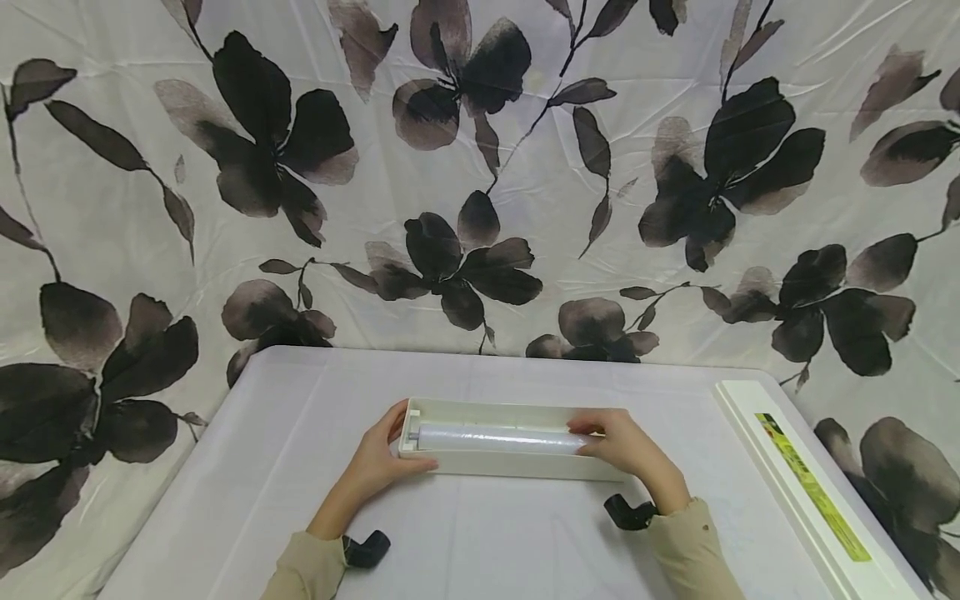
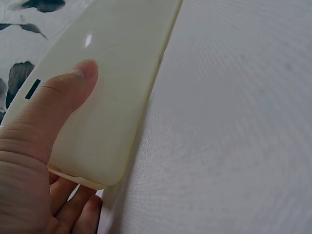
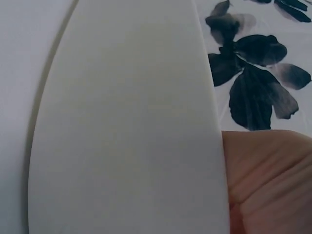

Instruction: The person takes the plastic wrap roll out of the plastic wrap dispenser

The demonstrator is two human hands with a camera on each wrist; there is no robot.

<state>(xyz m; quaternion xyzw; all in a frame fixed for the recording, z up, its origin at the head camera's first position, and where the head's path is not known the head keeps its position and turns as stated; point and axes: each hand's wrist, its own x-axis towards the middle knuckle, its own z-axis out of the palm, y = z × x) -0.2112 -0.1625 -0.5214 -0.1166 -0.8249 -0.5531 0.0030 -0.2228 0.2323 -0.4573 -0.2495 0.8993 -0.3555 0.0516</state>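
A long white box (image 1: 517, 466) stands open-topped on the table, and a shiny roll of clear plastic wrap (image 1: 487, 438) lies lengthwise inside it. My left hand (image 1: 380, 454) grips the box's left end. In the left wrist view its thumb presses the smooth front wall (image 2: 117, 112), while the other fingers go round the end. At the right end, my right hand (image 1: 630, 443) reaches over the rim and pinches the end of the roll between thumb and fingers. The right wrist view shows the box's wall (image 3: 126, 122) and part of that hand (image 3: 273, 180); its fingertips are hidden there.
A long white lid-like piece (image 1: 780, 467) with a yellow label (image 1: 813, 487) lies slanted along the table's right side. White cloth covers the table (image 1: 480, 542). Behind it hangs a fabric (image 1: 525, 183) printed with dark flowers.
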